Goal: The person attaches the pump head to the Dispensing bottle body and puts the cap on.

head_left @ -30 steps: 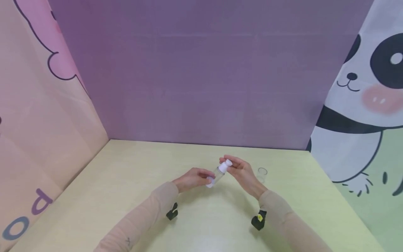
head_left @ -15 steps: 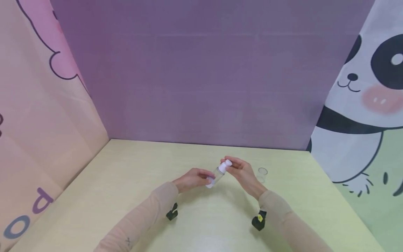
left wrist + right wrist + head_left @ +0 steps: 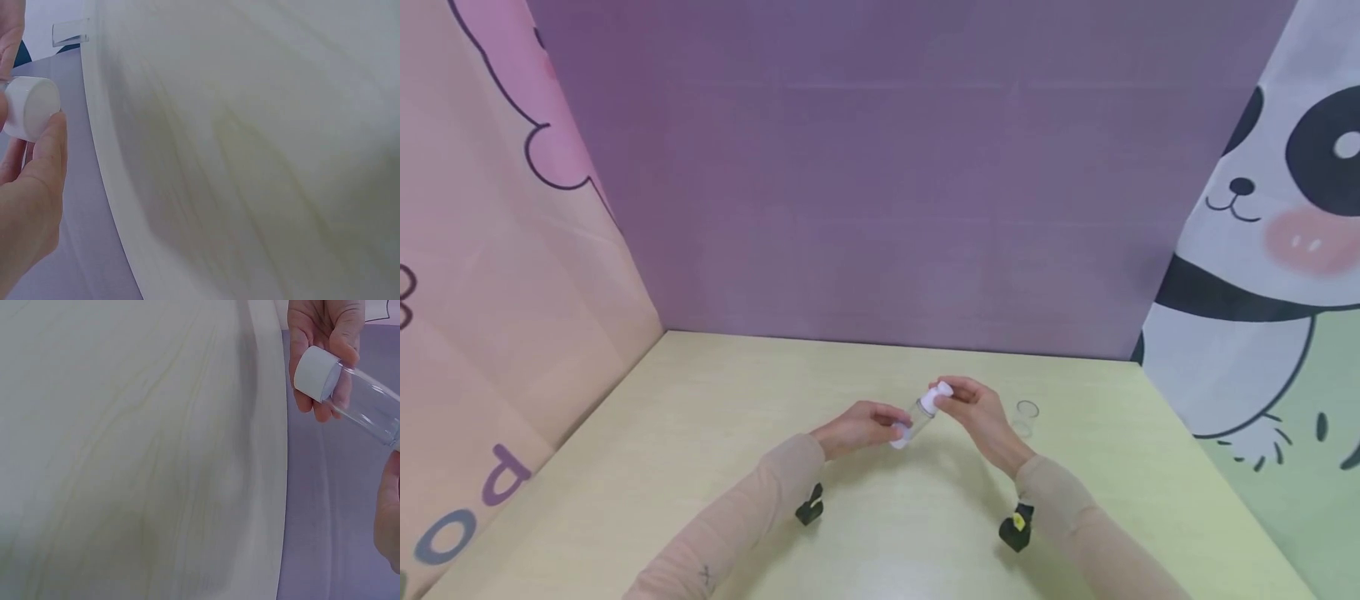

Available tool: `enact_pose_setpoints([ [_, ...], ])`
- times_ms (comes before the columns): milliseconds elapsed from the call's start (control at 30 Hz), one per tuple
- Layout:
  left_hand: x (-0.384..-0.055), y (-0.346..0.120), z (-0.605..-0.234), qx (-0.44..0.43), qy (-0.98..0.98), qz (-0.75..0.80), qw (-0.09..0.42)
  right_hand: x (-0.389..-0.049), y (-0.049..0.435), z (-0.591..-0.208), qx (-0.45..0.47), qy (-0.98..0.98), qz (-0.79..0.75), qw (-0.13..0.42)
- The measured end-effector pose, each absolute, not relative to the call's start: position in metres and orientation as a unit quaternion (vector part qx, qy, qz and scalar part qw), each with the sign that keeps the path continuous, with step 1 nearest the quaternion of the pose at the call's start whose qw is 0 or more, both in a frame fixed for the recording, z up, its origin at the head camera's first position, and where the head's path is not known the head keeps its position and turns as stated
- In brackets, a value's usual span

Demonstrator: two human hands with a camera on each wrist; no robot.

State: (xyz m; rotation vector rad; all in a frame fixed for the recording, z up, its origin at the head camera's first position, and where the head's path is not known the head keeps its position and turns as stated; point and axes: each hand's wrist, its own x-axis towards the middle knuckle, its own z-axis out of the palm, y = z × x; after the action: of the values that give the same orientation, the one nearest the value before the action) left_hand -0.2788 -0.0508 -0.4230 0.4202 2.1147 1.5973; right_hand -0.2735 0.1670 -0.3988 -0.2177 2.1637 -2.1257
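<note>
A clear pump bottle [image 3: 919,416] with a white base [image 3: 315,374] is held tilted above the table, its pump end up and to the right. My left hand [image 3: 865,427] grips the base between thumb and fingers. At the upper end my right hand [image 3: 983,419] pinches the white pump head [image 3: 934,398]. The left wrist view shows the base from below, with the left hand [image 3: 34,200] around it; the pump is hidden there. Only part of the right hand [image 3: 389,519] appears in the right wrist view, and the pump head is cut off.
A clear cap [image 3: 1025,422] stands on the pale table [image 3: 760,375], right of and behind the right hand. Black wrist mounts hang below both sleeves. A purple backdrop [image 3: 880,208] closes the far edge, with printed panels at both sides.
The right hand's fingers have shifted slightly and drawn in round the pump head. The left hand and the bottle stay almost in place.
</note>
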Motion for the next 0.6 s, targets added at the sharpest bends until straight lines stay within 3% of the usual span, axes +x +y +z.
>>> enact_pose_setpoints([
  [600,-0.2777,-0.0508,-0.4221,0.163,0.769,0.577,0.224,-0.275,0.1648,-0.4027,-0.051,0.735,-0.675,0.034],
])
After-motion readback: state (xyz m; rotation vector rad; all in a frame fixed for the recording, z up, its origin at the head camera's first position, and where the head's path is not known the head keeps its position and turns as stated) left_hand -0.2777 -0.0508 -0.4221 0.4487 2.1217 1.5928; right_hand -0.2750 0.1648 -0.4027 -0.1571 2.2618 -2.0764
